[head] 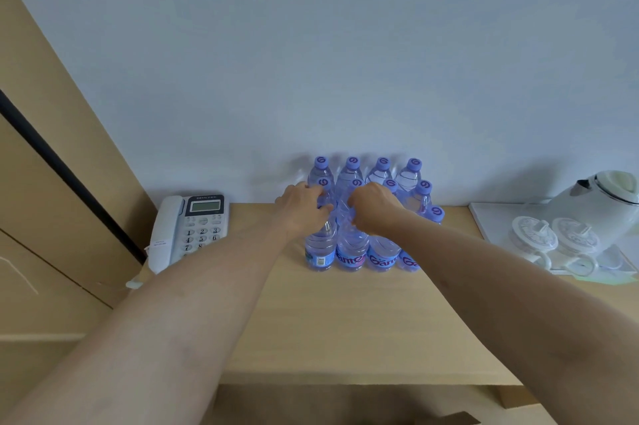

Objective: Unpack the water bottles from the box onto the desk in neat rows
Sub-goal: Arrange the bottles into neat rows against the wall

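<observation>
Standing on the desk (345, 320) between telephone (188, 229) and kettle tray (484, 217), the water bottles (366, 213) form rows against the wall. Left hand (304, 210) and right hand (375, 211) each grasp a front-row bottle. Judged step: seating and aligning; next, release and fetch more.

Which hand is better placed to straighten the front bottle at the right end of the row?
Right. The right hand already grips bottles beside that front right bottle; the left hand is further over.
</observation>
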`<state>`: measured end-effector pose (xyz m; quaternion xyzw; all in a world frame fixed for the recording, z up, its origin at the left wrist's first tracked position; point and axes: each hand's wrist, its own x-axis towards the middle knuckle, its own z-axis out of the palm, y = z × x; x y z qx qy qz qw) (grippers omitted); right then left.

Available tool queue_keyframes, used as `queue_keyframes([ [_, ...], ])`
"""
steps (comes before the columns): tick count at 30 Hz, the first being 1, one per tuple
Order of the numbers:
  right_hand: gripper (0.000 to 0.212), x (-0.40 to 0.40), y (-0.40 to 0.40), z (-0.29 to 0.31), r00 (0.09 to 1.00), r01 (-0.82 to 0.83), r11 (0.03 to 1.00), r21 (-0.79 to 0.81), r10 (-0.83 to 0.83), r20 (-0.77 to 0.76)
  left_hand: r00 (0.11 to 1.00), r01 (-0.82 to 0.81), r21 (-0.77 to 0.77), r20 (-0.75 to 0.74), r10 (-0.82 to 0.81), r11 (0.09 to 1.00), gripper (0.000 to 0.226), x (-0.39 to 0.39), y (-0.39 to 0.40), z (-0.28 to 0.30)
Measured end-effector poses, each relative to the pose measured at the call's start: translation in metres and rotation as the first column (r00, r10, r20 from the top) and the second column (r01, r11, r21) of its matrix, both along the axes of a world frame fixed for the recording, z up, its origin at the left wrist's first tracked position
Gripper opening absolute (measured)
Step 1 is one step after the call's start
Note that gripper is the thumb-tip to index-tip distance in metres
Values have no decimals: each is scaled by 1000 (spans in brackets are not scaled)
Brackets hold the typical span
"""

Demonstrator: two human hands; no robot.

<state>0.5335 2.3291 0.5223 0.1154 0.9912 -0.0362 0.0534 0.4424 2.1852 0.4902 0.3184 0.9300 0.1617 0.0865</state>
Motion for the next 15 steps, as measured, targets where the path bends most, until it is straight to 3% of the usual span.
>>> queue_keyframes([
  [2,12,0,1,0,1000,-14,1000,-12,14,-3,1000,-15,-1,14,15,1000,38,0,-1,-1],
  [5,31,-2,4,0,998,-56,998,-9,56,-8,999,-38,4,18,38,999,36,1,3,1],
  [15,28,-9,14,1,985,-175,985,2,175,-2,995,-90,-51,-40,88,995,37,11,18,17],
])
